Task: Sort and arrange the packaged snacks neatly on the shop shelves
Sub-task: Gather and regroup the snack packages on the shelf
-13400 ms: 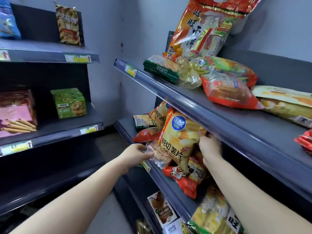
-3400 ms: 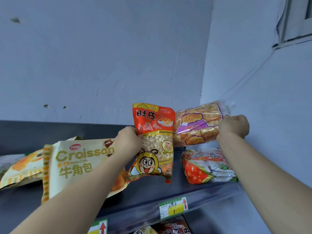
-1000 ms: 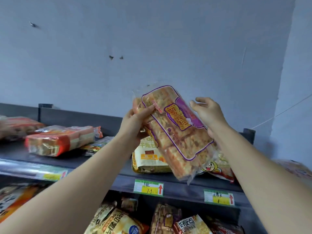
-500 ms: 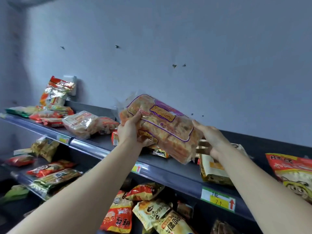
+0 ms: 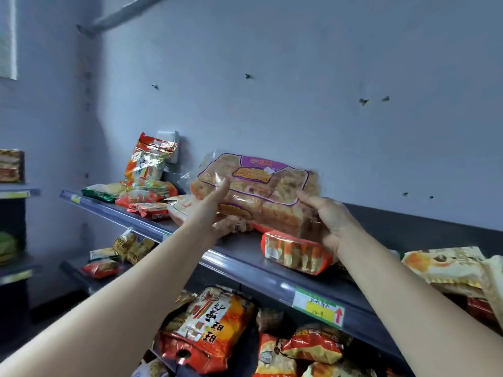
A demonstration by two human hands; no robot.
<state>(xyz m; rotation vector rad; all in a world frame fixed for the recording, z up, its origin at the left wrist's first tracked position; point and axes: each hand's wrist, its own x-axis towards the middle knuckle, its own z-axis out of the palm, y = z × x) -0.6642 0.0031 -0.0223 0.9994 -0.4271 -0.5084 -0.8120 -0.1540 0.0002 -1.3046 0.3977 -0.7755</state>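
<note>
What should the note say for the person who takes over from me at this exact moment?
Left hand: holds the left end of the clear purple-label packet, thumb on its front.
Right hand: holds its right end.
The packet is over the top shelf, above an orange-red packet, and is not set down yet.
Done: nothing looks tidy. Mixed packets lie at the shelf's left end and a croissant bag at its right.
Left: put this packet down, then sort and straighten the top shelf and the heaped bags below.
</note>
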